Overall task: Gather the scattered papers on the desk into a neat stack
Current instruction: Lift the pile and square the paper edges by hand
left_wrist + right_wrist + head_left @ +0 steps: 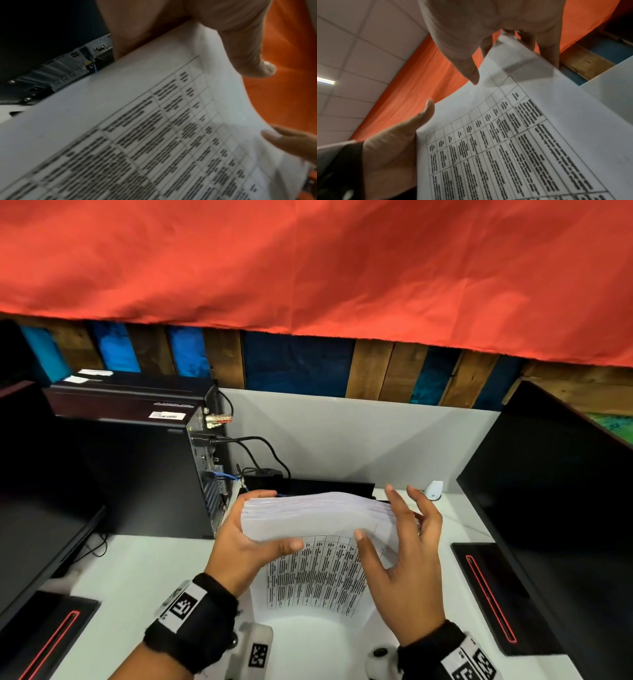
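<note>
Squaring | our left hand (246, 546) pinches white printed paper stack (318, 518), frame centre | right hand (404, 559) fingers spread, loose | tap edges on the white desk (144, 570).

Left hand (246, 546) curled in grip; right hand (404, 563) fingers spread.

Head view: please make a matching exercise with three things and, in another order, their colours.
Things:
1. cloth
2. paper stack
3. computer tower

Colours:
A. black
B. red-orange
C. white, with a printed table

Pairs: 1-B, 2-C, 3-A
</note>
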### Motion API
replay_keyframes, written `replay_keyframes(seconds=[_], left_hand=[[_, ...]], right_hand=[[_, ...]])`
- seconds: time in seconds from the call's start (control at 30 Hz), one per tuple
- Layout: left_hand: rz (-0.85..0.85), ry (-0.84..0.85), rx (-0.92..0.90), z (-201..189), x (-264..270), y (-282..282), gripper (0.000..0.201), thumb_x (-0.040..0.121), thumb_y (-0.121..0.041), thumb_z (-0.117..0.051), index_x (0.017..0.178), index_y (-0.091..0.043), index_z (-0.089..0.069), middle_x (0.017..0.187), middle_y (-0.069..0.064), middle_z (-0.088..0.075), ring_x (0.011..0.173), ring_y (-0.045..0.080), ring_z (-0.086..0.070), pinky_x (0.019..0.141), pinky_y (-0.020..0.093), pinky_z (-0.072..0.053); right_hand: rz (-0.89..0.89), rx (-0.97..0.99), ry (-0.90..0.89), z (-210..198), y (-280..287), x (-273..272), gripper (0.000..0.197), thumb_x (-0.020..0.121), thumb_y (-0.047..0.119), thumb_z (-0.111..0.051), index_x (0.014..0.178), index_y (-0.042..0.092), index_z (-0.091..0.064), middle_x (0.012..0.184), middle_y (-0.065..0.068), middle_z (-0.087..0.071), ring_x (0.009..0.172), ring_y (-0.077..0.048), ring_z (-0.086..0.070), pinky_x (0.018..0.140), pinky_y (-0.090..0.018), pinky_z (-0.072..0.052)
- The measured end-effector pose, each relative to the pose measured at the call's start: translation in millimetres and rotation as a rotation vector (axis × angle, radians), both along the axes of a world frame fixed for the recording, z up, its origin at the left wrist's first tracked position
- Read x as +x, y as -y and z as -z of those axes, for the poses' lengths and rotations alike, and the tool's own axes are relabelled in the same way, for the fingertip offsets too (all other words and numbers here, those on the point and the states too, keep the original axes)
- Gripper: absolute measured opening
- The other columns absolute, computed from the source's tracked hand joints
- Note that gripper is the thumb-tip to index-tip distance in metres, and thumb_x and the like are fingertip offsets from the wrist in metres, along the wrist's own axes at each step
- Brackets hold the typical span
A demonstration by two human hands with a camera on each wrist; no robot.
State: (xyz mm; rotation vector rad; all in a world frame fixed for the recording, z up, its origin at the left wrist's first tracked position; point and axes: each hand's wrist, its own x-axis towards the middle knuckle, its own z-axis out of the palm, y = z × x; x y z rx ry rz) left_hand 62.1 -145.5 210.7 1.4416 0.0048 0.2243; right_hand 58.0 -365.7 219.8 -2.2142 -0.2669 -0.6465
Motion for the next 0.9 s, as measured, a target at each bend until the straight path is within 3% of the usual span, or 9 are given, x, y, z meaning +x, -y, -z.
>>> replay_keyframes(seconds=[0.13, 0.27, 0.4, 0.5, 0.57, 0.63, 0.77, 0.83, 0.9], left_hand=[[-0.099, 0.015, -0.019, 0.0, -3.2, 3.4, 0.092, 0.032, -0.055, -0.089, 0.113, -0.029, -0.055, 0.104, -0.002, -0.069, 0.097, 0.009, -0.068, 0.074, 0.021, -0.056], [-0.288, 0.097, -0.068, -15.1, -4.9, 14.9, 0.074, 0.059, -0.068, -0.070, 0.113, -0.019, -0.056, 0.109, 0.007, -0.067, 0.106, 0.023, -0.064, 0.093, 0.038, -0.050], [-0.392, 0.025, -0.029, -21.6, 3.2, 19.5, 0.012, 0.087, -0.019, -0.061, 0.099, -0.016, -0.063, 0.103, 0.010, -0.070, 0.102, 0.029, -0.065, 0.094, 0.046, -0.050], [-0.352, -0.024, -0.110, -22.4, 4.5, 19.3, 0.018, 0.091, -0.008, -0.049, 0.098, -0.012, -0.064, 0.102, 0.011, -0.072, 0.103, 0.032, -0.064, 0.083, 0.035, -0.051], [-0.310, -0.005, -0.144, -24.3, 1.5, 21.2, 0.018, 0.094, -0.014, -0.047, 0.099, -0.013, -0.064, 0.105, 0.010, -0.072, 0.105, 0.028, -0.065, 0.090, 0.037, -0.051], [-0.291, 0.032, -0.127, -19.3, -2.3, 22.2, 0.022, 0.093, -0.030, -0.051, 0.106, -0.017, -0.063, 0.112, 0.006, -0.070, 0.110, 0.023, -0.064, 0.098, 0.041, -0.048], [-0.205, 0.073, -0.055, -0.4, -12.3, 17.8, 0.067, 0.071, -0.066, -0.060, 0.120, -0.020, -0.058, 0.120, 0.004, -0.066, 0.115, 0.016, -0.061, 0.096, 0.031, -0.050], [-0.117, 0.056, -0.094, 6.4, -16.6, 14.4, 0.078, 0.062, -0.064, -0.069, 0.123, -0.017, -0.056, 0.118, 0.001, -0.069, 0.111, 0.011, -0.064, 0.087, 0.019, -0.053], [-0.036, 0.031, -0.131, 11.2, -17.7, 10.9, 0.085, 0.050, -0.056, -0.081, 0.121, -0.018, -0.055, 0.112, -0.005, -0.072, 0.103, 0.007, -0.068, 0.078, 0.014, -0.053]], right_hand=[[0.028, -0.066, -0.035, -0.9, -0.6, 1.7, 0.058, 0.082, 0.034, -0.070, 0.135, 0.029, -0.047, 0.148, 0.010, -0.022, 0.125, -0.001, -0.037, 0.089, -0.028, -0.048], [-0.003, -0.030, -0.057, 1.4, -1.5, 1.4, 0.053, 0.082, 0.031, -0.071, 0.131, 0.033, -0.050, 0.145, 0.010, -0.023, 0.118, 0.026, -0.026, 0.085, -0.010, -0.036], [-0.040, 0.081, -0.096, 3.0, -2.8, 1.6, 0.055, 0.080, 0.028, -0.073, 0.129, 0.036, -0.049, 0.139, 0.014, -0.029, 0.119, 0.027, -0.027, 0.087, 0.006, -0.030], [-0.086, 0.267, -0.133, 4.7, -4.0, -0.5, 0.071, 0.079, 0.033, -0.074, 0.137, 0.043, -0.034, 0.141, 0.012, -0.037, 0.130, 0.012, -0.033, 0.104, -0.003, -0.027], [-0.122, 0.474, -0.177, 7.3, -4.8, -1.8, 0.087, 0.075, 0.037, -0.075, 0.144, 0.044, -0.022, 0.145, 0.011, -0.041, 0.135, -0.003, -0.039, 0.113, -0.027, -0.032], [-0.168, 0.652, -0.232, 9.8, -5.5, -3.0, 0.091, 0.076, 0.038, -0.076, 0.146, 0.044, -0.018, 0.144, 0.011, -0.046, 0.132, -0.004, -0.045, 0.114, -0.036, -0.034], [-0.217, 0.804, -0.269, 11.7, -3.3, -0.9, 0.075, 0.078, 0.039, -0.072, 0.143, 0.030, -0.035, 0.135, 0.012, -0.056, 0.127, -0.004, -0.051, 0.111, -0.034, -0.040], [-0.232, 0.793, -0.263, 10.6, -1.9, 0.6, 0.060, 0.081, 0.030, -0.071, 0.136, 0.025, -0.045, 0.126, 0.011, -0.062, 0.121, -0.006, -0.057, 0.105, -0.028, -0.045], [-0.233, 0.779, -0.259, 13.0, -0.5, 2.5, 0.060, 0.078, 0.032, -0.072, 0.132, 0.022, -0.049, 0.123, 0.007, -0.064, 0.118, -0.011, -0.059, 0.100, -0.032, -0.048]])
